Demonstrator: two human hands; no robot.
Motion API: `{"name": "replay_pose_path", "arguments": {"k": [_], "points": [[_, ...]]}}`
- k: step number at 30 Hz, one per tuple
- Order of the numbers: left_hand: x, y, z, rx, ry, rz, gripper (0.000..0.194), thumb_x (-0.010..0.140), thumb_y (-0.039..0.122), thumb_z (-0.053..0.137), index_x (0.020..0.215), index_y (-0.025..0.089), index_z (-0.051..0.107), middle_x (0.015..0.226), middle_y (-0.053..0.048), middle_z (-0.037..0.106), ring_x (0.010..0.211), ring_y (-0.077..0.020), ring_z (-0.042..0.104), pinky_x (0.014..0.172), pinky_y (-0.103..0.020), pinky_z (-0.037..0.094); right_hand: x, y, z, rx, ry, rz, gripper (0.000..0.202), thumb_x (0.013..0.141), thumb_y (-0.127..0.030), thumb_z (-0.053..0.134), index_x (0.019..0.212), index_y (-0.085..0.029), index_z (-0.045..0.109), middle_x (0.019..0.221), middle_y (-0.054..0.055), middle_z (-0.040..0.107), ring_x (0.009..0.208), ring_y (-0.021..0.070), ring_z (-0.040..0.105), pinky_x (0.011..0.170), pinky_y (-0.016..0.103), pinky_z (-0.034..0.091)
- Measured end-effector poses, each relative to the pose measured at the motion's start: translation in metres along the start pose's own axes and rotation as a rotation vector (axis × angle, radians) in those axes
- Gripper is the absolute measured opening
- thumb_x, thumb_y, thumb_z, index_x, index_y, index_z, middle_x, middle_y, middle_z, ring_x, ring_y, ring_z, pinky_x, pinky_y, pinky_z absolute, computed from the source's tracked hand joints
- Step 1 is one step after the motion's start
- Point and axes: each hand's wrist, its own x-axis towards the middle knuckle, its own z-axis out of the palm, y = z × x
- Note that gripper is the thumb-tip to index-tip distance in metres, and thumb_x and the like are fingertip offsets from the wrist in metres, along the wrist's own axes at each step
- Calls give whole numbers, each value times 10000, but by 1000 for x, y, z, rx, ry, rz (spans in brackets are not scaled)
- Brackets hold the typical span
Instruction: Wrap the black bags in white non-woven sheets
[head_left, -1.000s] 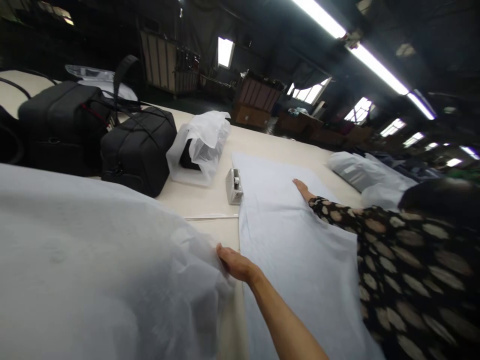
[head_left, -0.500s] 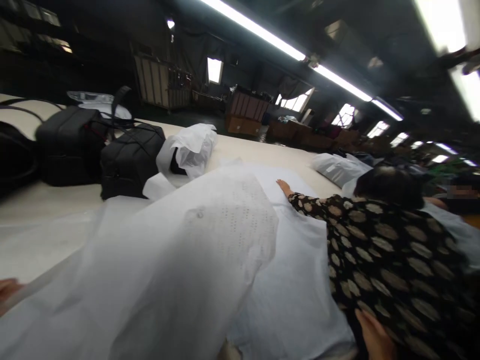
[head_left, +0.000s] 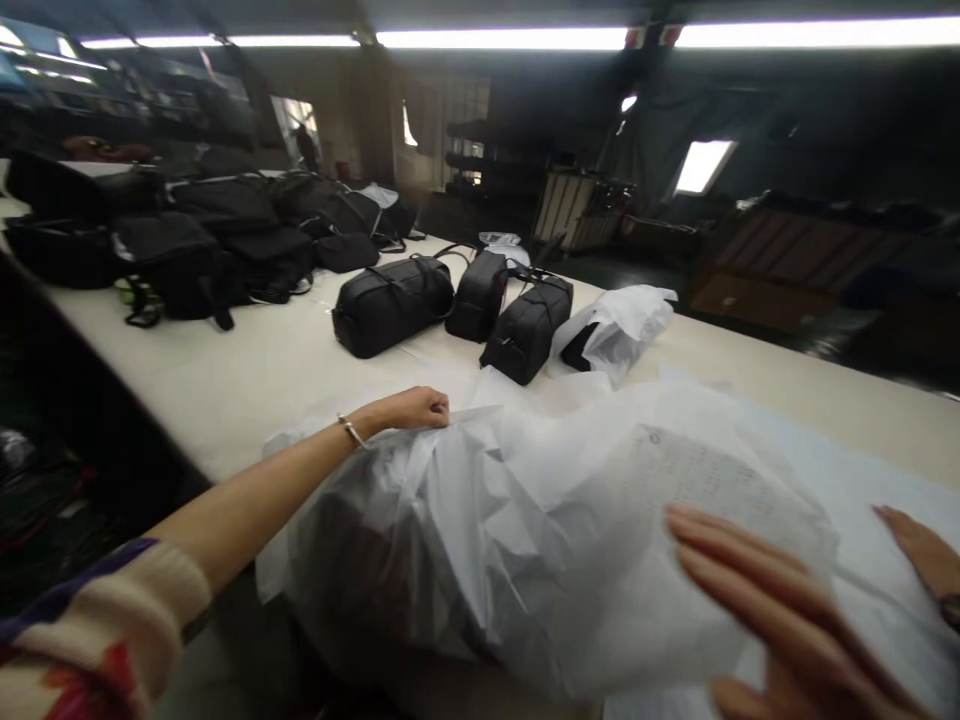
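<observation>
A large translucent white plastic bag (head_left: 465, 530) with small printed text lies puffed and crumpled across the near part of the table, something dark showing through it. My left hand (head_left: 416, 408), with a bracelet at the wrist, is closed on the bag's upper edge. My right hand (head_left: 787, 610) is at the lower right, over the printed side of the bag, fingers extended and a little blurred. Whether its palm touches the plastic cannot be told. Pale sheets (head_left: 885, 540) lie to the right, under another person's hand (head_left: 919, 545).
Three black bags (head_left: 394, 303) stand on the cream table (head_left: 247, 375) beyond the plastic. Beside them is a dark item in white wrapping (head_left: 626, 325). Many black bags (head_left: 225, 235) are piled at the back left. The table's left edge drops to a dark floor.
The view has swung left, bringing more black bags into sight. My left hand now shows fully, gripping the plastic. My right hand is now over the bag, spread. The other person is mostly out of view.
</observation>
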Motion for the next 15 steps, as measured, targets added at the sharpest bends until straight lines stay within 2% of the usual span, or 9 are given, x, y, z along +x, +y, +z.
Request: {"name": "replay_pose_path", "arguments": {"k": [1,2,3,5,8,11,13,15], "points": [[-2,-2,0,-1,29,1,209,716,315,544,811,167,657,711,18,594,689,-147,491,613,-241,343,29,-29,24,20,-65,-203,593,936,-586,555,1473,-348,471,1398,96,602,1305,352,555,1090,523,475],[-3,-4,-1,-3,55,3,197,723,301,540,809,166,655,715,17,597,691,-145,494,615,-241,345,52,-55,49,27,-169,-348,634,933,-591,577,1489,-313,451,1393,86,612,1316,317,551,1115,479,464],[-5,-7,-2,-6,76,5,187,729,288,538,810,166,655,722,15,604,696,-145,502,618,-242,349,70,-75,75,41,-197,-453,661,918,-622,583,1472,-277,475,1385,85,621,1319,299,550,1136,465,447],[-6,-13,-3,-11,101,7,179,741,274,545,826,170,664,742,11,628,710,-148,526,623,-244,357,92,-97,119,30,-303,-500,677,909,-638,590,1457,-252,494,1435,78,580,1368,290,499,1177,487,392],[-6,-22,-2,-20,84,-8,173,741,292,594,839,183,686,759,2,663,710,-156,560,617,-251,371,110,-92,159,-9,-546,-367,662,929,-619,571,1489,-288,454,1549,63,447,1453,320,371,1196,582,317],[-2,-24,3,-18,18,-46,172,728,310,637,830,191,708,757,-15,686,697,-173,584,603,-262,390,129,-73,179,-8,-774,-186,635,971,-589,513,1525,-299,401,1596,71,363,1490,329,287,1203,628,256],[1,-23,4,-9,-35,-68,172,732,309,651,837,192,719,787,-37,707,717,-195,605,614,-276,412,140,-64,189,22,-830,-96,610,997,-566,471,1531,-281,395,1607,80,337,1497,321,271,1209,624,243],[2,-25,3,1,-79,-73,207,765,343,654,882,187,727,873,-75,733,781,-231,635,664,-303,450,145,-58,199,41,-814,-46,590,1009,-545,450,1533,-280,393,1613,75,322,1496,315,274,1205,617,262]]}}
